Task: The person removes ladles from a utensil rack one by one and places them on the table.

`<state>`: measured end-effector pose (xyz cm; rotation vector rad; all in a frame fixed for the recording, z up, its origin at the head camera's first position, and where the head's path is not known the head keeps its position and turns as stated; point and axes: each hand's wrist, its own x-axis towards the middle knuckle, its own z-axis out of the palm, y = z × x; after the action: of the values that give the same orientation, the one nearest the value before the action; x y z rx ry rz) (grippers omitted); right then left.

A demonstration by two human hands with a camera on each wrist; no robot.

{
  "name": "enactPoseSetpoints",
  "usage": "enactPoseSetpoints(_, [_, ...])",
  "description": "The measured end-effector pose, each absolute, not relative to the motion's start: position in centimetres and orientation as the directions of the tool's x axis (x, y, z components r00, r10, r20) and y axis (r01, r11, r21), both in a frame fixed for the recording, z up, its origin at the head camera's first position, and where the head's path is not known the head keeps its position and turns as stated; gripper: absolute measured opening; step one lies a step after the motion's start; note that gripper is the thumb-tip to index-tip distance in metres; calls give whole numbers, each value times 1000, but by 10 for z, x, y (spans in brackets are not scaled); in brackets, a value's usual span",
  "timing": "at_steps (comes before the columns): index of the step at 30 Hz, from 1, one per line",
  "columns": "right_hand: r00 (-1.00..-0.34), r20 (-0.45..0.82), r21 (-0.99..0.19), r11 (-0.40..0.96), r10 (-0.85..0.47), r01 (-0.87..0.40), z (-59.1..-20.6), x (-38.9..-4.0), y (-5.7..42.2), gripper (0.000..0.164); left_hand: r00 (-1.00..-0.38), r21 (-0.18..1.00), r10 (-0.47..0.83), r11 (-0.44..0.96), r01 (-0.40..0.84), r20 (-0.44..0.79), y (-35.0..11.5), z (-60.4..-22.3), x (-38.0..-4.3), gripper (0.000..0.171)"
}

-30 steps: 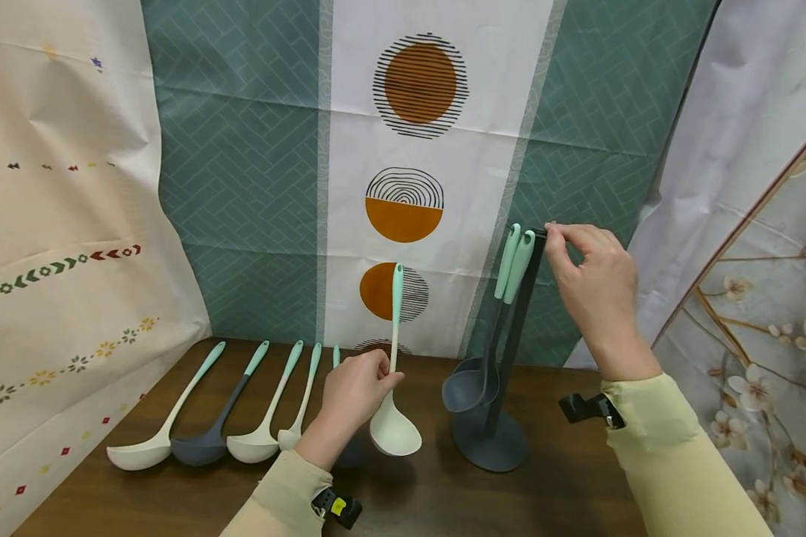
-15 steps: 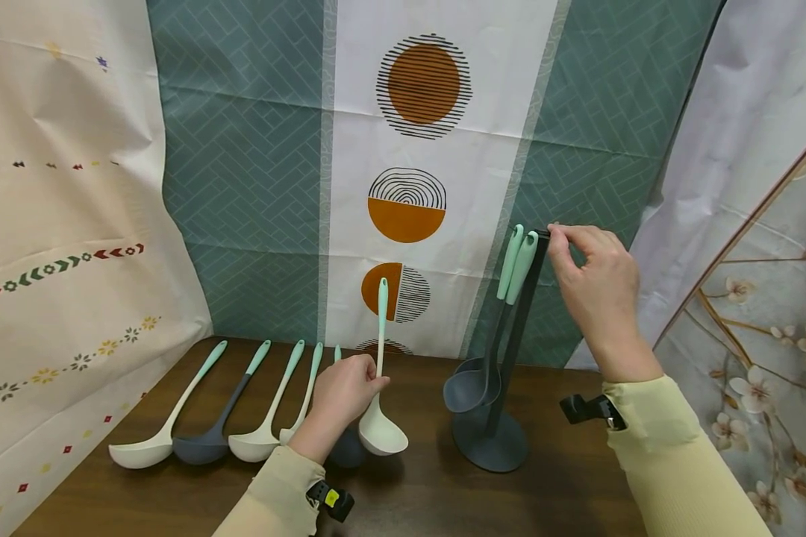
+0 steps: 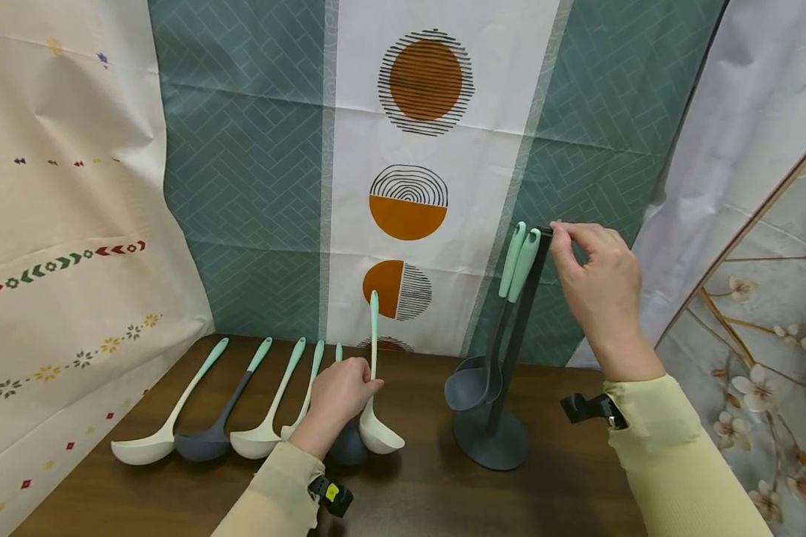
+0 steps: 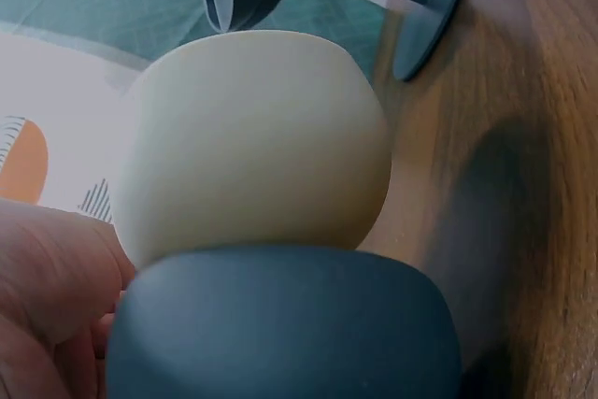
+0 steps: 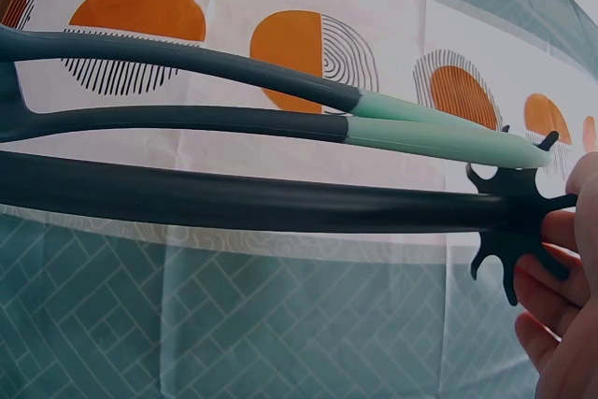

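Observation:
My left hand point(image 3: 341, 395) pinches a cream ladle point(image 3: 374, 350) by the lower part of its long handle; the ladle stands nearly upright, mint grip at the top. Its cream bowl point(image 4: 257, 137) is right beside a dark grey ladle bowl point(image 4: 280, 324) in the left wrist view. In the head view, my left hand partly covers that dark ladle point(image 3: 349, 447). My right hand point(image 3: 598, 283) pinches a hook at the top of a dark utensil stand point(image 3: 524, 313). Two dark ladles with mint grips point(image 5: 439, 137) hang from the stand's hooked top point(image 5: 514, 212).
Several ladles lie in a row on the brown table point(image 3: 430, 500), left of my left hand: a cream ladle point(image 3: 144, 450), a dark ladle point(image 3: 204, 445) and a cream ladle point(image 3: 255, 444) among them. The stand's round base point(image 3: 490, 451) rests on the tabletop. Patterned cloth point(image 3: 242, 186) hangs behind.
My left hand has moved left and slightly down with the cream ladle, bringing it up beside the dark ladle at the row's right end. My right hand keeps holding the stand's top.

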<state>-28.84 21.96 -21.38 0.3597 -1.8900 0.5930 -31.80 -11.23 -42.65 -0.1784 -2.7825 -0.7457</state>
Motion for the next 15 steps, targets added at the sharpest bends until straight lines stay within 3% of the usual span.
enactPoseSetpoints(15, [-391, 920, -235, 835, 26, -498, -214, -287, 218, 32, -982, 432, 61, 892, 134, 178, -118, -433, -318, 44])
